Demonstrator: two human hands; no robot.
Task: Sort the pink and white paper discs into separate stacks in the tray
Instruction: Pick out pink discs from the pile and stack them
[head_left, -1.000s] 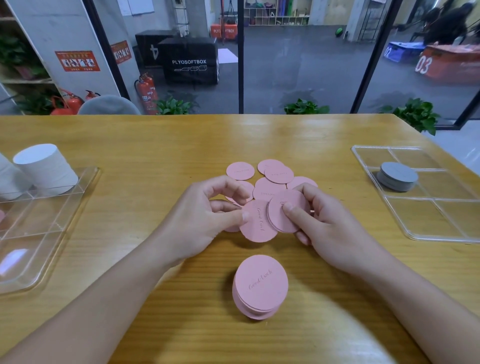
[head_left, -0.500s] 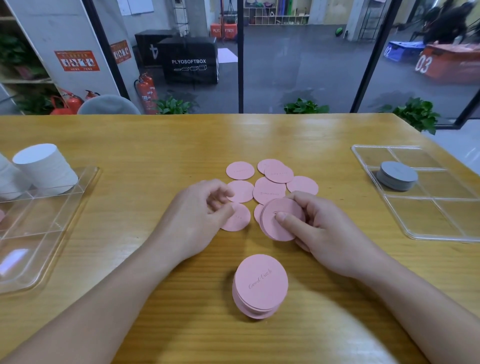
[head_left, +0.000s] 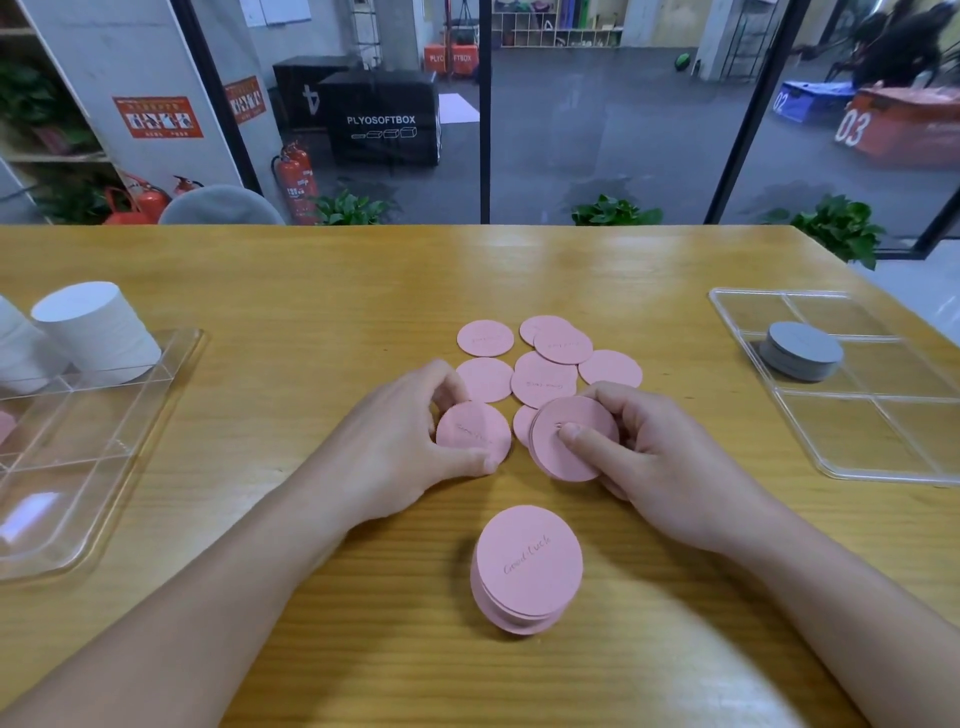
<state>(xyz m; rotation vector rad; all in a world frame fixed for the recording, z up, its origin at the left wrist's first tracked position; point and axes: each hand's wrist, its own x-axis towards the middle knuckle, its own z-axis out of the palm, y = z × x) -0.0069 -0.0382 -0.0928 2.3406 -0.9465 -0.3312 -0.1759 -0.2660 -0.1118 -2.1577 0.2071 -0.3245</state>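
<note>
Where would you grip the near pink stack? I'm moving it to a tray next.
Take the near pink stack by its rim, fingers and thumb on opposite edges, coming from above. It lies flat on the table, slightly fanned, so squeezing the sides probably keeps the discs together.

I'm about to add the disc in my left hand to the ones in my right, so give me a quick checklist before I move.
1. Left hand pinches a single pink disc: ok.
2. Right hand grips its small pink stack: ok.
3. Held stack edges aligned: not ok, slightly fanned.
4. Loose pink discs left on the table: not ok, several remain.
5. Near pink stack tidy: not ok, lower discs offset.
6. Room in the left tray: ok.
</note>
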